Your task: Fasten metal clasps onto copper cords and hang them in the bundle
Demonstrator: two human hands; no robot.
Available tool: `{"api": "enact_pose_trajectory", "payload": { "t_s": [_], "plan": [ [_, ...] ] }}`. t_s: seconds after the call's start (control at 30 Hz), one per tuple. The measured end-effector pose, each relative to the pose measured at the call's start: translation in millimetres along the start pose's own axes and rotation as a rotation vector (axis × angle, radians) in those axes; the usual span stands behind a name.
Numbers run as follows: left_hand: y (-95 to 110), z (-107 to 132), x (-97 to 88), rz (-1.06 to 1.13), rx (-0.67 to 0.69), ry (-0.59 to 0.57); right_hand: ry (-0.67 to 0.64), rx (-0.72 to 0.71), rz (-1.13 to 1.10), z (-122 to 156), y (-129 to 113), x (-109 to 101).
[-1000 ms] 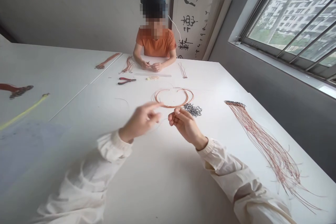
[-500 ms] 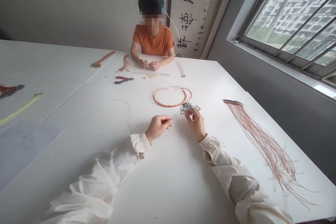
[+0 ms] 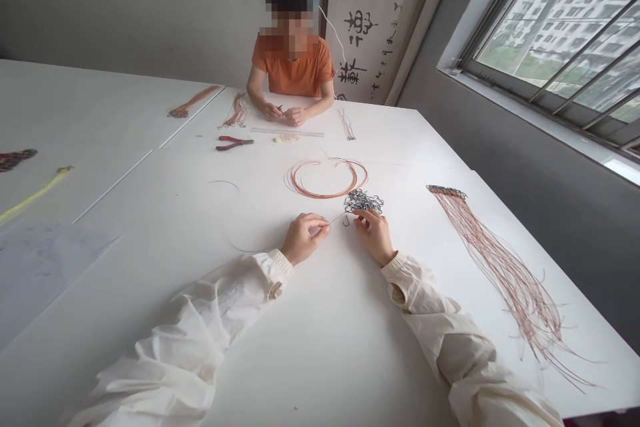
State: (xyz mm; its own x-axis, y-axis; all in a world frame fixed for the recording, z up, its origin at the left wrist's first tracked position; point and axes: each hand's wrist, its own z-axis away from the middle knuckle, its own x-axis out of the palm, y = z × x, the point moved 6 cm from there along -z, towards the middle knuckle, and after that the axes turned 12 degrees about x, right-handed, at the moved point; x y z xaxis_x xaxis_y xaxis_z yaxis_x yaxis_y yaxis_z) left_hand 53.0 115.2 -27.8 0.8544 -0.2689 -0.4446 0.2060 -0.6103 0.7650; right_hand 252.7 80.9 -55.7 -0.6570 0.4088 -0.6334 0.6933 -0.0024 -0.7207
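My left hand [image 3: 303, 237] pinches a thin line [image 3: 337, 219], which stretches from the fingertips toward the right hand; its loose tail curves over the table to the left. Between thumb and forefinger, my right hand [image 3: 374, 236] grips a dark fish hook [image 3: 346, 221], its bend hanging toward the left hand. Whether the line touches the hook is too small to tell. Just behind the right fingers lies a heap of fish hooks [image 3: 364, 200]. Beyond it rests a coil of orange-brown line [image 3: 324, 195].
A bundle of hooks tied to reddish lines [image 3: 493, 260] lies on the right. Across the table [image 3: 320, 347] sits a person in an orange top [image 3: 295, 70], hands together. Near them are red-handled pliers [image 3: 234, 143] and a clear ruler [image 3: 287, 132]. A translucent sheet [image 3: 45, 273] lies left.
My right fingers have drawn back slightly from the hook heap, and a single hook now shows at their tips. The left hand still pinches the line; its tail has shifted. The view has tilted slightly.
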Motion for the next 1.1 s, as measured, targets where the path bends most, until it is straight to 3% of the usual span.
{"api": "enact_pose_trajectory", "payload": {
  "t_s": [0.2,0.43,0.6,0.73,0.97,1.1],
  "plan": [
    [-2.5,1.2,2.3,0.051,-0.015,-0.003,-0.092,-0.030,-0.056,-8.7,-7.5,14.2],
    [-4.7,0.8,2.1,0.077,-0.036,-0.010,-0.153,0.014,-0.219,3.0,-22.9,5.6],
    [-3.0,0.7,5.7,0.112,-0.047,-0.052,-0.226,0.032,-0.500,25.5,-42.0,9.4],
    [-1.2,1.4,11.0,0.159,-0.055,-0.118,-0.185,0.110,-0.677,29.0,-42.0,12.5],
    [-3.1,3.1,13.1,0.175,-0.073,-0.162,-0.168,0.166,-0.694,25.2,-36.1,12.5],
    [-3.7,3.8,10.9,0.153,-0.088,-0.158,-0.205,0.109,-0.571,24.7,-36.7,10.0]
  ]
}}
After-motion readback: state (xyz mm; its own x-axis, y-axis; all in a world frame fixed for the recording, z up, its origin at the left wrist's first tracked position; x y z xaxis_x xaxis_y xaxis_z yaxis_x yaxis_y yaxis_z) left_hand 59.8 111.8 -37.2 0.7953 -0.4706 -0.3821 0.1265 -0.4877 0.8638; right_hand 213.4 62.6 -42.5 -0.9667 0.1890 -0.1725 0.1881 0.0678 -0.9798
